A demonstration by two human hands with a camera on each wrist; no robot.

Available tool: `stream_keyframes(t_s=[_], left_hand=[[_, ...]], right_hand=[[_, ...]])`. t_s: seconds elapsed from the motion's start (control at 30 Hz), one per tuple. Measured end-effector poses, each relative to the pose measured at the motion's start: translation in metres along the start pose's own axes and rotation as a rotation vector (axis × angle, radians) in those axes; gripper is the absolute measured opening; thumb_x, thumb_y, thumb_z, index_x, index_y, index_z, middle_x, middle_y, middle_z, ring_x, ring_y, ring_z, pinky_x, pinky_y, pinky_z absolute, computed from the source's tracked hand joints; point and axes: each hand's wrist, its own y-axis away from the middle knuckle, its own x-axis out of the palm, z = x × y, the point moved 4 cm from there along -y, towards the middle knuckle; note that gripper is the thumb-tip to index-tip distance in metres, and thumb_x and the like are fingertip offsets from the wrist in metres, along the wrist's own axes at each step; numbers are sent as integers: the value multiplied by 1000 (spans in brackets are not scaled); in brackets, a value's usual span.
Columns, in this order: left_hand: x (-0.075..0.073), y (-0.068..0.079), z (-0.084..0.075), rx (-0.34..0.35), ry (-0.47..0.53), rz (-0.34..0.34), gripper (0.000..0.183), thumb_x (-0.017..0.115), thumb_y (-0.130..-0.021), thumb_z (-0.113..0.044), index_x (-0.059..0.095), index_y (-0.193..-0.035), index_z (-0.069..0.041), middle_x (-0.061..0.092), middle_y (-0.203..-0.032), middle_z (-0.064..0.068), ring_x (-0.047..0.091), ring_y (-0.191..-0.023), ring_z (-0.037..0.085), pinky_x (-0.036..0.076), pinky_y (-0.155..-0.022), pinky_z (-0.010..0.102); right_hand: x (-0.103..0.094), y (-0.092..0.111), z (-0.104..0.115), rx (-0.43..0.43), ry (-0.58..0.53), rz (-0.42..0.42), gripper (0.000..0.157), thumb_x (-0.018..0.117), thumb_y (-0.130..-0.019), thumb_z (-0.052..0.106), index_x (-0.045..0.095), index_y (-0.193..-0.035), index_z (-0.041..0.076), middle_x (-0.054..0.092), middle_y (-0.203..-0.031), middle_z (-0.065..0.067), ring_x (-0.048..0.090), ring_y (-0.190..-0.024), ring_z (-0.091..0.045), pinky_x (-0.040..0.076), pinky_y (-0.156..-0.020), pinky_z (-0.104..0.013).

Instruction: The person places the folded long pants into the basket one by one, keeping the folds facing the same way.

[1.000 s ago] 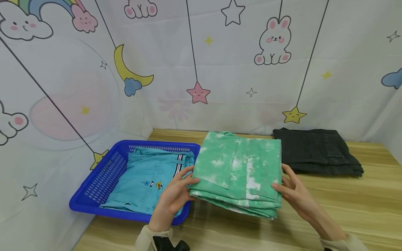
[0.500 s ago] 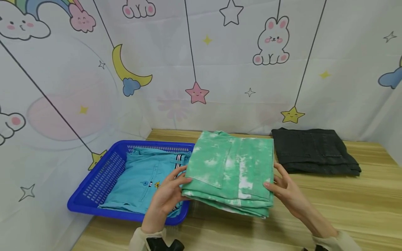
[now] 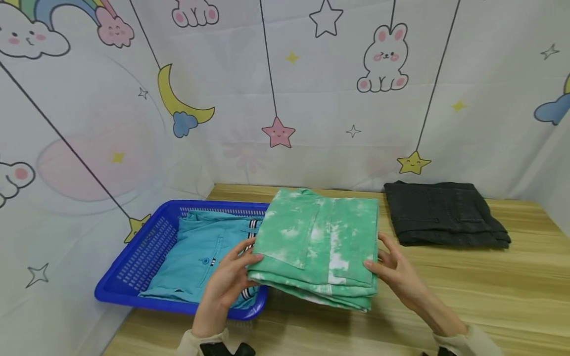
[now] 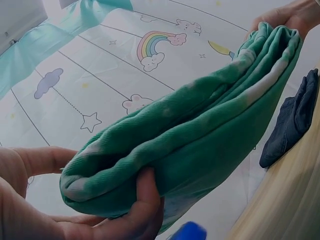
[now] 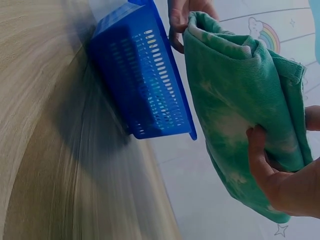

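A folded green-and-white tie-dye garment (image 3: 311, 242), probably trousers, is held up between both hands, its left edge overlapping the basket's right rim in the head view. My left hand (image 3: 229, 277) grips its left side, thumb on top and fingers beneath; the left wrist view shows those fingers under the folded layers (image 4: 165, 150). On the opposite edge, my right hand (image 3: 401, 274) pinches the garment, with fingers pressed to its underside in the right wrist view. The blue plastic basket (image 3: 129, 264) at the left contains a folded light-blue garment (image 3: 191, 267) with a button and striped trim.
Folded black jeans (image 3: 445, 215) lie at the back right of the wooden table (image 3: 467, 291). Behind the table hangs a white cloth (image 3: 320, 89) printed with bunnies, stars and a moon. Another stretch of this cloth borders the basket's left side.
Both hands have carried the green garment leftward, from beside the basket to partly over its right rim. The basket and black jeans stay in place while the head view shifts slightly.
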Motion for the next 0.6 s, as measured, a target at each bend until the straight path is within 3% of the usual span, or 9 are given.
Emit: stream_keyframes(t_s=[0.2,0.4,0.6], left_hand=[[-6,3,-2,10,-38,-6,56,47,-89,-9,21,-138,-10,32,-139,14,60,-84,10,48,-71,32],[-12,7,-5,10,-69,-48,56,50,-88,-11,25,-137,-11,51,-114,8,61,-81,12,48,-74,34],[-19,13,-7,17,-87,-72,56,51,-88,-12,25,-138,-10,58,-98,0,62,-78,11,49,-72,33]], right_hand=[[7,-4,-1,11,-10,-4,61,45,-92,7,7,-139,15,48,-120,6,55,-102,-6,48,-82,-26],[13,-7,-2,-3,-12,-9,64,47,-91,7,5,-140,13,48,-121,8,54,-104,-5,48,-82,-25],[22,-11,-3,-11,-29,6,69,47,-90,6,1,-141,10,47,-122,7,54,-106,-6,47,-83,-25]])
